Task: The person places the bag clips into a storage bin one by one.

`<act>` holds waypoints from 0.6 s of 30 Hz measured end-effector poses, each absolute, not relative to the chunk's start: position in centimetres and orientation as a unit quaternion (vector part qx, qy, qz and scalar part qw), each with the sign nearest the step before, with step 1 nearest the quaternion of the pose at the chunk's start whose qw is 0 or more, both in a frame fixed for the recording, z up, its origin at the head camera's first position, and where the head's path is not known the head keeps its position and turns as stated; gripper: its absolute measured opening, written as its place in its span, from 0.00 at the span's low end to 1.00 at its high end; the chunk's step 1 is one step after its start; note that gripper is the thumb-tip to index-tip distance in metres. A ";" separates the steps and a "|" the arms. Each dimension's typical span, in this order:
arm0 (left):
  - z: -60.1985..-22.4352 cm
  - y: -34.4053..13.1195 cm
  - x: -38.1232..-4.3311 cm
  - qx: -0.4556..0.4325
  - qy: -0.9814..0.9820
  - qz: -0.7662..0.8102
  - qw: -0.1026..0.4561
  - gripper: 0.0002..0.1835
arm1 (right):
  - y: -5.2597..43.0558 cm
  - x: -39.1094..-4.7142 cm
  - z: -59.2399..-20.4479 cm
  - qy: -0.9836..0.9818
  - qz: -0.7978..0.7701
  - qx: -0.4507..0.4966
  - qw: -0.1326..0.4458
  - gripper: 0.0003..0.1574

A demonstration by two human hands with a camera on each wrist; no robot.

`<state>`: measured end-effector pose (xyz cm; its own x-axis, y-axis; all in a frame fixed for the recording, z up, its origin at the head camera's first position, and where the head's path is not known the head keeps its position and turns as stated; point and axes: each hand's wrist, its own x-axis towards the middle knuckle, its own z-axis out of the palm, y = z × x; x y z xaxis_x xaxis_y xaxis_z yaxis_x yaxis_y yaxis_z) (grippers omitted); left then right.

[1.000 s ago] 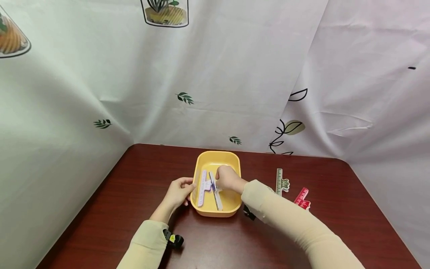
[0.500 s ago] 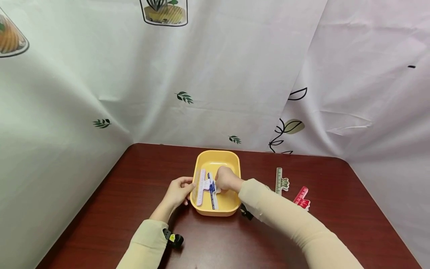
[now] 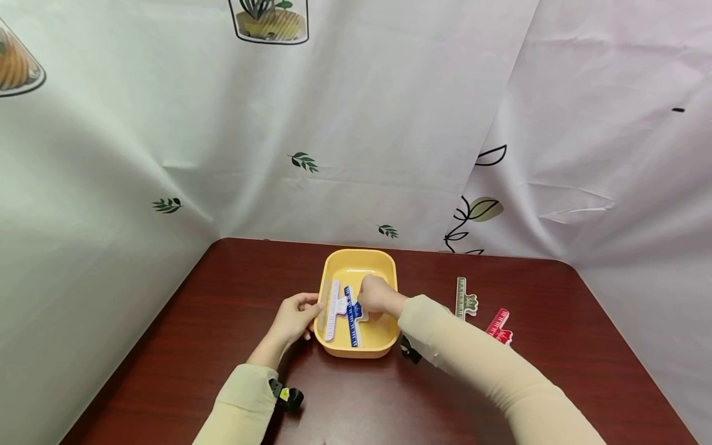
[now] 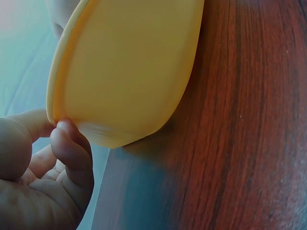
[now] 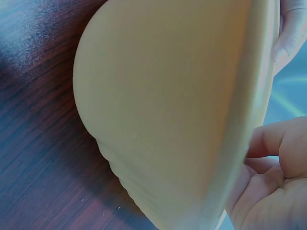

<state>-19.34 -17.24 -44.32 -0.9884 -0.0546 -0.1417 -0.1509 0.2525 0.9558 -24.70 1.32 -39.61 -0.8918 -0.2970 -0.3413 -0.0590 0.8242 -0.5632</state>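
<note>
My left hand (image 3: 293, 317) pinches the left rim of a yellow tray (image 3: 356, 353) between thumb and fingers; the left wrist view shows this grip on the rim. Inside the tray lie a pale lilac ruler clip (image 3: 333, 312) and, to its right, a blue ruler clip (image 3: 352, 318) with its printed face up. My right hand (image 3: 379, 295) reaches over the right rim with curled fingers at the blue clip's grip tab. Its fingertips are mostly hidden in the head view, and the tray wall (image 5: 163, 105) hides them in the right wrist view.
On the brown table (image 3: 222, 321), right of the tray, lie a green ruler clip (image 3: 461, 300) and a red ruler clip (image 3: 499, 324); my right sleeve (image 3: 478, 361) partly covers them. Beyond the table's back edge hangs a white printed curtain (image 3: 356, 123).
The blue clip has turned from standing on its edge to lying flatter, face up, with my right hand at it. My left hand stays on the tray rim.
</note>
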 end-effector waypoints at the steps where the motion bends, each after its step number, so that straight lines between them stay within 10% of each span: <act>1: -44.3 -17.2 -19.3 -0.065 0.791 0.607 0.039 0.20 | 1.3 -24.7 -39.6 0.931 -0.280 -0.096 0.213 0.12; 18: -44.6 -17.2 -19.3 -0.067 0.787 0.612 0.038 0.20 | 1.5 -24.1 -39.5 0.920 -0.301 -0.111 0.227 0.14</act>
<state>-19.34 -17.18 -44.55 -0.9880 -0.0591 -0.1424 -0.1526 0.2425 0.9581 -24.10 1.52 -39.46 -0.8720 -0.3413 -0.3508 -0.0683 0.7946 -0.6033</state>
